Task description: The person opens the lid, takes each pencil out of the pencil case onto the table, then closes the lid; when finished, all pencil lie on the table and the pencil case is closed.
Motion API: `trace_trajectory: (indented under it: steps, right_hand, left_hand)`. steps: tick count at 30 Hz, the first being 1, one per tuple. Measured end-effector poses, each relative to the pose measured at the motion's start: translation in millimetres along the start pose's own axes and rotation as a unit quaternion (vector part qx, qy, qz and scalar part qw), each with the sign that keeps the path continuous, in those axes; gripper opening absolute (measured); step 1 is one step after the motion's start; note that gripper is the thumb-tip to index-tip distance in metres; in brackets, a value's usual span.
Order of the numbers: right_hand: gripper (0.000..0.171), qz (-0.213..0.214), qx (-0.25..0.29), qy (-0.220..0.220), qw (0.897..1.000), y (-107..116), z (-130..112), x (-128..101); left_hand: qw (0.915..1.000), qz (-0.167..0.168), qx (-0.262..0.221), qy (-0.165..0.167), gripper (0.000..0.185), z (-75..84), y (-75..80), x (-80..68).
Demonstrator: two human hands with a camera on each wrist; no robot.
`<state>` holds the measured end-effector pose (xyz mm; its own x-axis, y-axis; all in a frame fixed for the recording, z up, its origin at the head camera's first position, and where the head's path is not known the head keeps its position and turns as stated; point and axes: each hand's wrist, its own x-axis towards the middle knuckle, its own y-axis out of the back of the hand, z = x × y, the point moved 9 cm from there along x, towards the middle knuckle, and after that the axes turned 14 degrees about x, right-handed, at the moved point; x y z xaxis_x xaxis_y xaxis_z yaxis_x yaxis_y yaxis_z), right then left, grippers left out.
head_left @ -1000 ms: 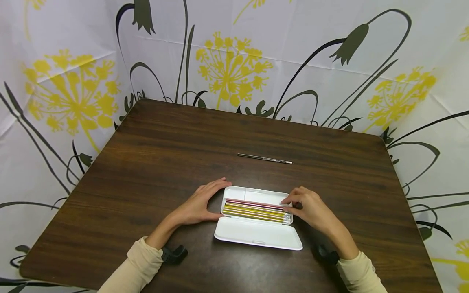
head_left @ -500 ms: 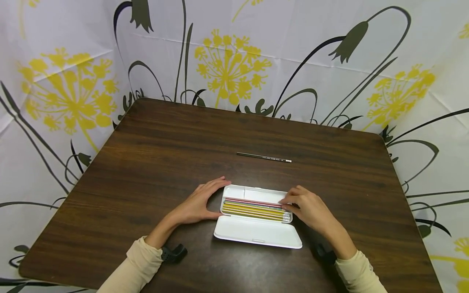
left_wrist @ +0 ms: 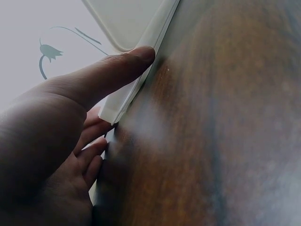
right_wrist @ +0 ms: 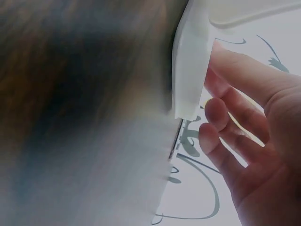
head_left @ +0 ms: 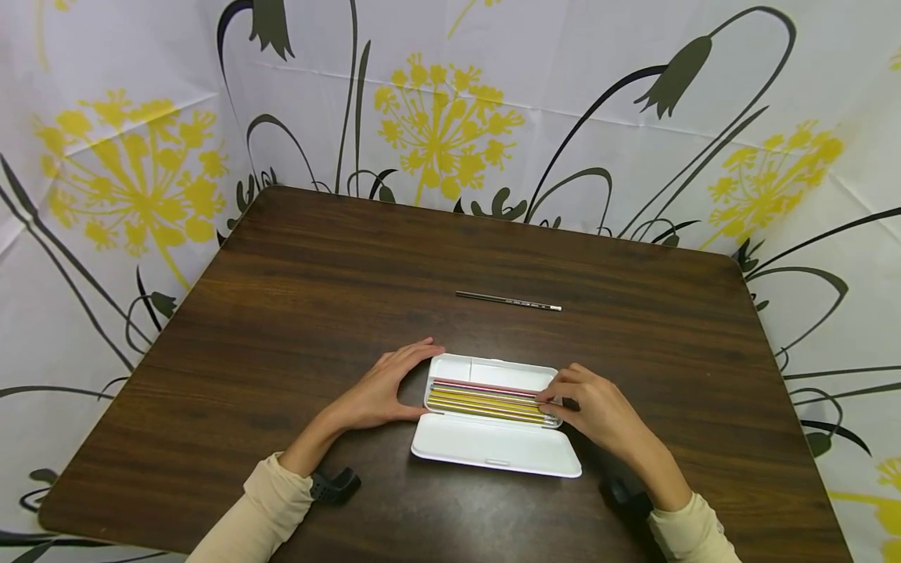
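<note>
Left grip [head_left: 383, 391] lies relaxed and flat against the left end of the open white pencil case [head_left: 493, 446], steadying it near the front of the table [head_left: 281, 313]. Inside the tray, the pencils [head_left: 486, 400] lie side by side. Right grip [head_left: 587, 403] curls its fingertips onto their eraser ends at the case's right end, seemingly pinching one. A hasty lift could drag neighbouring pencils out or tip the light case. A dark pencil [head_left: 508, 301] lies apart, farther back.
</note>
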<state>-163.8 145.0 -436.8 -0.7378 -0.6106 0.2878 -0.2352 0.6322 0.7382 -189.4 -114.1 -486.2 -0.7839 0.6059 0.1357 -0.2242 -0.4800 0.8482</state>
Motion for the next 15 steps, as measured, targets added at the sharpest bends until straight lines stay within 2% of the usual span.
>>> trace_trajectory:
  steps: [10,15]
  right_hand:
    - [0.016,-0.027,-0.039,-0.019,0.999,-2.5,-3.1,2.5]
    - [0.014,-0.02,-0.04,-0.011,0.999,-2.8,-4.5,2.1]
  left_hand:
    - [1.0,0.001,-0.001,-0.003,0.093,0.6,0.5,0.0]
    - [1.0,-0.001,0.0,-0.001,0.093,-0.4,-0.3,0.0]
